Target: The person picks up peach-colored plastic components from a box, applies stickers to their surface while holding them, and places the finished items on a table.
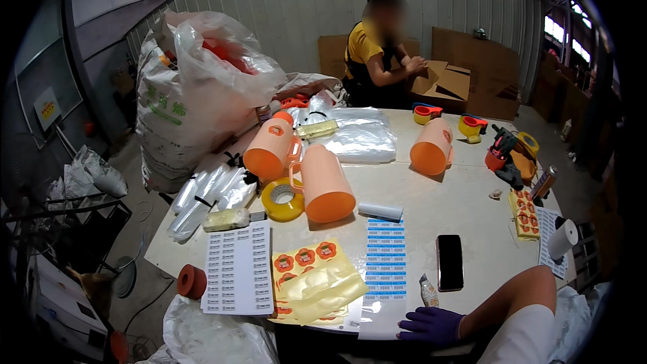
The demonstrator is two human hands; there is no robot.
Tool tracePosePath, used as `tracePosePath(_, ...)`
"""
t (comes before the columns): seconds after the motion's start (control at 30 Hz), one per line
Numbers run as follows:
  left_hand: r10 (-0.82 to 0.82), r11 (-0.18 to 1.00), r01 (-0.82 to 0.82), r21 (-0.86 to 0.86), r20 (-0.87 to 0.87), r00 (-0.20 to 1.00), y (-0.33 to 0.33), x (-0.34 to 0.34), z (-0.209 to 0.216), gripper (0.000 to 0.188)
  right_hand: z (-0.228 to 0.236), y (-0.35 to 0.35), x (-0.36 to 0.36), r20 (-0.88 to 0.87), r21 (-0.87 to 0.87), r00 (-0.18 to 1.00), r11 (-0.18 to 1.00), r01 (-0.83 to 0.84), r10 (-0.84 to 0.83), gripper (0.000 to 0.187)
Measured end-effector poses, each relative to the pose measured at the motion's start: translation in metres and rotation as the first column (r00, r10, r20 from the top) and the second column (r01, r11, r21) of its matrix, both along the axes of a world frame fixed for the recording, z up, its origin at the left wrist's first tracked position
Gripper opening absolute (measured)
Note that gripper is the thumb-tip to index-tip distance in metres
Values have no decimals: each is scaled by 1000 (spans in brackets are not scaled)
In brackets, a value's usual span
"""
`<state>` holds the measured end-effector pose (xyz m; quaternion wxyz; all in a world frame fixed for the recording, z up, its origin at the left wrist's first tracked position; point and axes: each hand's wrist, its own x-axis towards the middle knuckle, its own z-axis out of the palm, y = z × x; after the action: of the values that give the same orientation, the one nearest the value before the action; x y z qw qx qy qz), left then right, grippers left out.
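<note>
My right hand (431, 325), in a purple glove, rests at the table's near edge with its fingers stretched and holds nothing. Its fingertips are beside the clear lower end of a blue-and-white label sheet (385, 263). Just above it lies a small crumpled tube (428, 291), and beyond that a dark-screened phone (450, 263). Left of the label sheet are gold sheets with red flower stickers (304, 257) and a white sheet of printed labels (237, 266). An orange pitcher (325, 185) lies on its side mid-table, with another pitcher (269, 148) behind it. My left hand is out of view.
A third pitcher (431, 148) lies at the far right, near tape dispensers (426, 114). Yellow tape (283, 200) and bundled plastic bags (216, 192) are at left. A big sack (195, 101) stands behind. Across the table, a person (369, 54) handles a cardboard box (441, 84).
</note>
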<state>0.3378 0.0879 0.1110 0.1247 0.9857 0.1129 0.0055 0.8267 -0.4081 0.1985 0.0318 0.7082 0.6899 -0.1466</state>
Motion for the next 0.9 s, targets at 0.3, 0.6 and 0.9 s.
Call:
tracePosePath(0.3, 34, 999, -34, -9, -30, 999, -2, -23, -10, 35, 16, 4, 3, -104, 19, 994, 1000, 16, -14, 79)
tracePosePath(0.6, 90, 986, -87, -145, 17, 996, -32, -11, 40, 23, -3, -2, -5, -45, 297, 999, 955, 12, 1, 86)
tracePosePath(0.9, 96, 991, -84, -109, 111, 989, -71, -15, 80, 21, -17, -4, -4, -71, 316, 997, 949, -17, 42, 91)
